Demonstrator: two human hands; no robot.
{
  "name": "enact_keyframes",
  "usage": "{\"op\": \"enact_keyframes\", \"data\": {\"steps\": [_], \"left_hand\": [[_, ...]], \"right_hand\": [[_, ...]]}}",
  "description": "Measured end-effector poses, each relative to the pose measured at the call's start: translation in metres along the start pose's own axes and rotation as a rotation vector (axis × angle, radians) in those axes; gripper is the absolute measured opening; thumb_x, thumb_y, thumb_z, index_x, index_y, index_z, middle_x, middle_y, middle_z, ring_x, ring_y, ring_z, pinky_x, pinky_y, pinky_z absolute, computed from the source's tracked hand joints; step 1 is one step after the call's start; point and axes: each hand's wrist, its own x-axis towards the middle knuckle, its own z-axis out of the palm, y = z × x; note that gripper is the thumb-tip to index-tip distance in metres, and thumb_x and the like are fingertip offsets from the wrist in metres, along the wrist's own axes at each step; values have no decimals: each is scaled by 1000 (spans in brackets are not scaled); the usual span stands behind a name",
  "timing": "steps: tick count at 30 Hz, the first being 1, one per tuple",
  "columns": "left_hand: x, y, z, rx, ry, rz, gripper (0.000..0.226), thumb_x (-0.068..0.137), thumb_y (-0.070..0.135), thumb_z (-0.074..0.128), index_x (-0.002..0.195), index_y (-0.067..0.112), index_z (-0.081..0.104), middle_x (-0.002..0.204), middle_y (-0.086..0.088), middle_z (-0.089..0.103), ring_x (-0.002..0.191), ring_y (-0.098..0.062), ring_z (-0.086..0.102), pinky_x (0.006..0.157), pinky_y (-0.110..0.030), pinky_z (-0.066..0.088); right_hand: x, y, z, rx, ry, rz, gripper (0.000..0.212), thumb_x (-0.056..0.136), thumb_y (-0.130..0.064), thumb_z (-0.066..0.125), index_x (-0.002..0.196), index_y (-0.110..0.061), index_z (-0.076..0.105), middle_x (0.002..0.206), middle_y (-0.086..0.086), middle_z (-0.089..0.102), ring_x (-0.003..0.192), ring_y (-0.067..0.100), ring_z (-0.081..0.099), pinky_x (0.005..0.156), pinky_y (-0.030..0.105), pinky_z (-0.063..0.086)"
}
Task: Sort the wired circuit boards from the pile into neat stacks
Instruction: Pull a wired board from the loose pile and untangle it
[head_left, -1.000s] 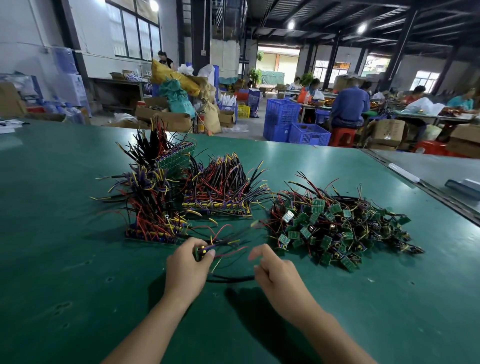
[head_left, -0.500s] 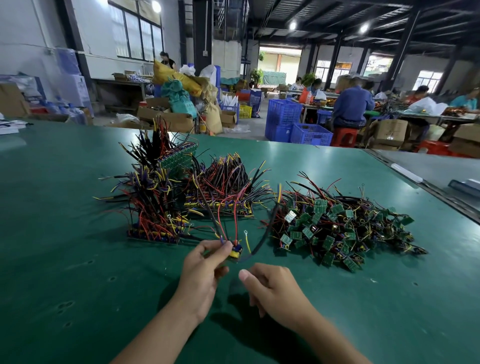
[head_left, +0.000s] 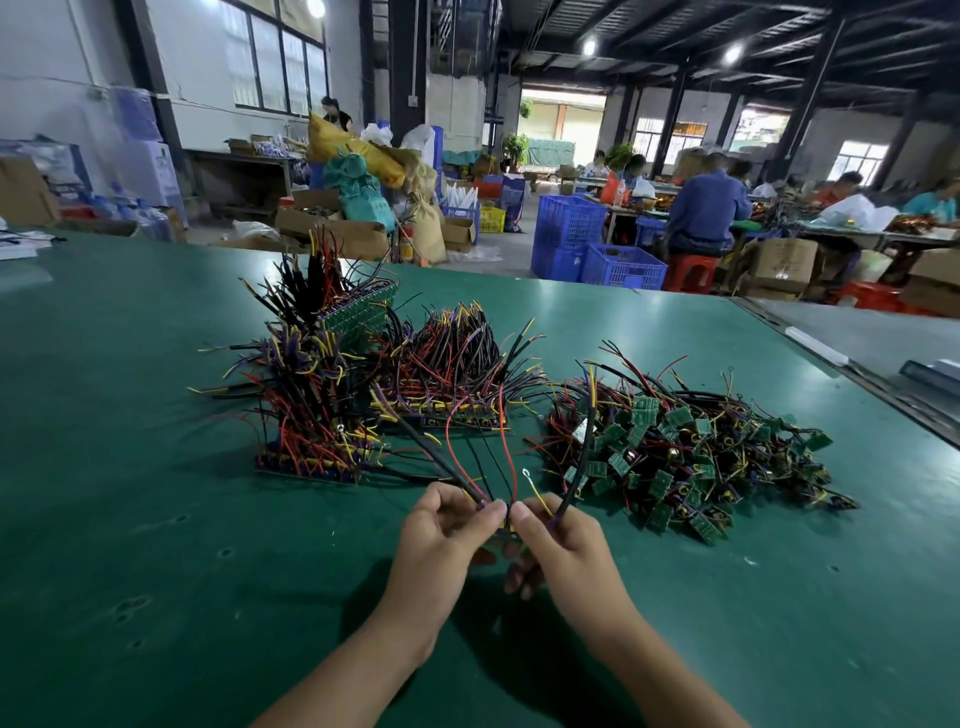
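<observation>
Directly in front of the person, the left hand (head_left: 447, 540) and right hand (head_left: 566, 551) together pinch one small wired circuit board (head_left: 507, 526) between thumbs and fingertips, over the green table (head_left: 156, 571). The board is mostly hidden, so its long axis cannot be told. Its wires (head_left: 453, 457), red, black, yellow and purple, fan upward and away from the person. Beyond them stand three stacks of boards: a front-left stack (head_left: 311, 452), a middle stack (head_left: 447, 410) and a rear stack (head_left: 358, 317). One loose pile (head_left: 691, 457) lies to the right. Bare mat spreads left of the hands and nearer the person; the table's right edge (head_left: 852, 370) runs beyond the pile.
</observation>
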Motion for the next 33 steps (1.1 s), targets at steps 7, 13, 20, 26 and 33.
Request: {"op": "enact_keyframes", "data": {"steps": [7,13,20,26,33], "left_hand": [[0,1,1,98,-22,77,14,91,12,63,80,9,70,72,0,71,72,-10,66,67,-16,50],[3,-2,-2,150,-44,84,18,92,12,60,78,15,71,72,2,70,74,-10,66,69,-17,49],[1,-2,0,205,-112,16,45,90,41,63,70,0,61,62,-13,60,61,-23,57,65,-36,46],[-6,9,1,284,-113,134,58,92,43,55,63,-7,56,53,-16,48,52,-25,46,58,-40,41],[-8,10,4,164,-121,44,40,97,22,52,73,-8,66,65,-24,60,63,-31,55,67,-49,46]], "right_hand": [[-1,-3,3,208,-33,86,26,94,-27,58,92,-3,65,69,16,69,49,25,61,44,27,48],[-1,-3,3,267,-52,125,21,97,-21,57,95,-1,63,72,17,70,53,24,63,48,27,50],[-3,-7,4,179,-109,44,19,92,-24,61,84,-11,72,68,8,67,57,26,64,53,30,53],[-7,-11,1,209,-231,105,36,90,-43,59,83,-7,63,62,13,63,50,27,61,47,30,48],[-11,-13,3,76,-288,61,55,91,-56,48,55,-15,55,50,11,53,36,20,44,41,22,35]]}}
